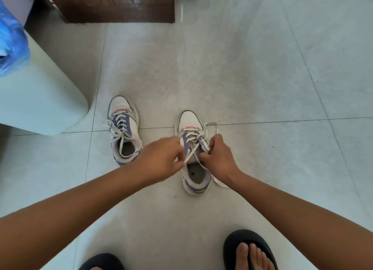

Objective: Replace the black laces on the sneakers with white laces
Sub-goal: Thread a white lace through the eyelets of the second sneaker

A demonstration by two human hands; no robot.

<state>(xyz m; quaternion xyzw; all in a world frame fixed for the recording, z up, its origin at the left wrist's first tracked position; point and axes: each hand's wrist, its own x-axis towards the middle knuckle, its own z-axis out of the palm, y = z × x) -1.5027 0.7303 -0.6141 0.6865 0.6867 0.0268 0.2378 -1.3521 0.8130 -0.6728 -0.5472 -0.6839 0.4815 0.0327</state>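
White lace (pixel 193 148): threaded up the right-hand sneaker (pixel 194 158), which stands just right of the frame's centre with its toe pointing up the frame; both free ends cross above the tongue, one running to each hand.
Left hand (pixel 161 158): fingers curled, pinching one lace end at the sneaker's left edge (motion blur hides the exact fingertip contact).
Right hand (pixel 220 158): fingers closed round the other end at the sneaker's right edge; slack loops out past the toe side and trails on the floor by the heel.
Handling of the lace: a flat, soft, light strip, limp unless pulled; likely to slide through the eyelets with little resistance and to slacken if let go. Best taken near the eyelets for tightening, or at the stiff tip for threading.
Handling of the sneaker: light, and probably apt to skid on smooth tile when both ends are tugged, so an even pull looks wise.
Progress: no black lace shows anywhere; this pair looks nearly finished, tightening or tying being the step in hand.
Left-hand sneaker (pixel 124 130): left of centre, already laced in white, ends loose across its opening.
Tile floor (pixel 262 77): pale and glossy.
Lower edge: two feet in dark slippers (pixel 250 249).
Upper left: a pale bin (pixel 40 100) with a blue plastic bag (pixel 12 37), and a brown wooden cabinet (pixel 113 5) beyond.
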